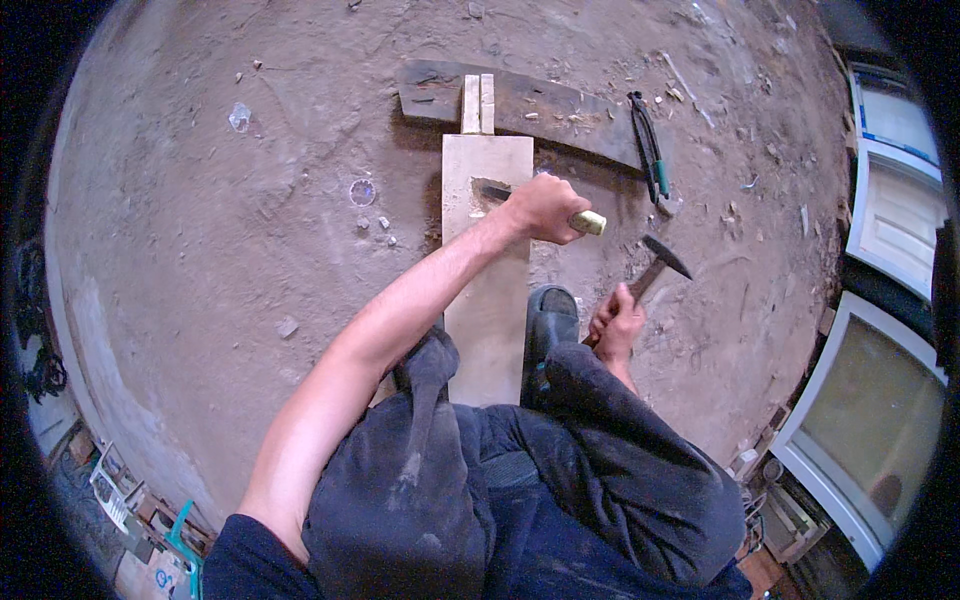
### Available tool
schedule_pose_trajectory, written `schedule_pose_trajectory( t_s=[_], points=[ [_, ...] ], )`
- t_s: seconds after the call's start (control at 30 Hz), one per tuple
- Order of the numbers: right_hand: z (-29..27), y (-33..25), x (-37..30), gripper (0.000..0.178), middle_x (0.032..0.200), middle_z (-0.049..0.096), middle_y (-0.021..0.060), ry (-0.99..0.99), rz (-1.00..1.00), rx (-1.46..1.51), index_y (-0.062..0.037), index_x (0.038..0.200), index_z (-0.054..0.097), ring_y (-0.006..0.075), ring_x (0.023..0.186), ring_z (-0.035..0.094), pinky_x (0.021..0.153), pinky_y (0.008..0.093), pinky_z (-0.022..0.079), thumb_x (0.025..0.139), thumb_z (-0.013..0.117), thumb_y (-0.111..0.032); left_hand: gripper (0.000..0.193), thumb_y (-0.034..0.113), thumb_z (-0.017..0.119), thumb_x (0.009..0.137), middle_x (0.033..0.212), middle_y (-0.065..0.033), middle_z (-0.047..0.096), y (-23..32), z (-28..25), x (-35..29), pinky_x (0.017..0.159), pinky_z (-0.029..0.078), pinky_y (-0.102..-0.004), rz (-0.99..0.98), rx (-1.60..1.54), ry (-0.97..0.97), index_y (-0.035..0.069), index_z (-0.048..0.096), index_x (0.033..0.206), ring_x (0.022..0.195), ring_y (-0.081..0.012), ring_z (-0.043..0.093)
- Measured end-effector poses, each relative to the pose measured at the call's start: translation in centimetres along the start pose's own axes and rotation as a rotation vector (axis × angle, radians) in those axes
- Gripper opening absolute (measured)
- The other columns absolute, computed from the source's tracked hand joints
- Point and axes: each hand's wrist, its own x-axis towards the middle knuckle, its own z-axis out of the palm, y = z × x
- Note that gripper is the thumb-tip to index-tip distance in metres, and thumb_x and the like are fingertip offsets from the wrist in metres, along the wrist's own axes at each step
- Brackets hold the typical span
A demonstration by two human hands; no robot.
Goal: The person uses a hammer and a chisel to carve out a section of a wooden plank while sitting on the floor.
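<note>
A pale wooden board runs away from me between my legs. My left hand is wrapped round a chisel, whose light handle end sticks out to the right. The chisel's dark blade lies over a rough, shallow cut in the board, tilted low. To the right of the board, my right hand grips the wooden handle of a hammer, its dark head held up and away from the chisel. The hammer does not touch the chisel.
A dark plank lies crosswise beyond the board, with two short pale wood strips at the board's far end. Green-handled pincers rest at the plank's right end. Framed panels lean at the right; debris dots the dirt floor.
</note>
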Motion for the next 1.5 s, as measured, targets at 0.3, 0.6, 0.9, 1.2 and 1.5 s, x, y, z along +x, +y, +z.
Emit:
schedule_pose_trajectory(
  t_s=[0.3, 0.6, 0.9, 1.2, 1.5],
  points=[
    [-0.2, -0.8, -0.2, 0.032, 0.048, 0.03, -0.0011, 0.02, -0.171, 0.06, -0.0112, 0.072, 0.039, 0.0094, 0.034, 0.027, 0.031, 0.0258, 0.024, 0.095, 0.05, -0.031, 0.021, 0.029, 0.071, 0.06, 0.065, -0.0129, 0.064, 0.6, -0.1, 0.0, 0.058, 0.053, -0.0446, 0.008, -0.033, -0.025, 0.012, 0.064, 0.071, 0.064, -0.0332, 0.065],
    [0.0, -1.7, -0.2, 0.032, 0.049, 0.029, -0.0024, 0.015, -0.169, 0.064, -0.0123, 0.073, 0.039, 0.0089, 0.033, 0.027, 0.03, 0.0257, 0.022, 0.095, 0.049, -0.033, 0.02, 0.028, 0.069, 0.062, 0.061, -0.0149, 0.063, 0.8, -0.1, 1.2, 0.058, 0.053, -0.0443, 0.015, -0.151, -0.023, 0.009, 0.064, 0.065, 0.062, -0.0346, 0.064],
    [-0.2, -1.6, -0.2, 0.033, 0.049, 0.033, -0.0021, -0.008, -0.042, -0.051, -0.0123, 0.071, 0.04, 0.009, 0.035, 0.03, 0.031, 0.0259, 0.023, 0.094, 0.051, -0.033, 0.019, 0.027, 0.069, 0.064, 0.062, -0.016, 0.062, 0.4, 0.4, 0.8, 0.058, 0.052, -0.0447, 0.004, -0.134, -0.039, 0.009, 0.064, 0.066, 0.062, -0.0356, 0.064],
    [-0.4, -2.1, 0.2, 0.033, 0.05, 0.037, -0.0011, 0.008, -0.059, 0.122, -0.012, 0.071, 0.04, 0.0099, 0.035, 0.034, 0.031, 0.0271, 0.026, 0.093, 0.055, -0.031, 0.02, 0.027, 0.07, 0.064, 0.062, -0.0155, 0.062, 0.1, 0.6, 0.9, 0.058, 0.052, -0.0445, 0.001, -0.16, -0.022, 0.009, 0.063, 0.066, 0.062, -0.0352, 0.063],
    [-0.2, -2.5, 0.4, 0.035, 0.049, 0.036, -0.0021, -0.019, 0.028, 0.019, -0.0132, 0.068, 0.04, 0.0092, 0.035, 0.034, 0.031, 0.0268, 0.025, 0.093, 0.054, -0.032, 0.021, 0.029, 0.07, 0.064, 0.062, -0.0152, 0.062, 0.0, -0.1, 1.1, 0.057, 0.051, -0.0449, 0.008, -0.219, 0.053, 0.01, 0.063, 0.066, 0.062, -0.036, 0.063]
  ],
)
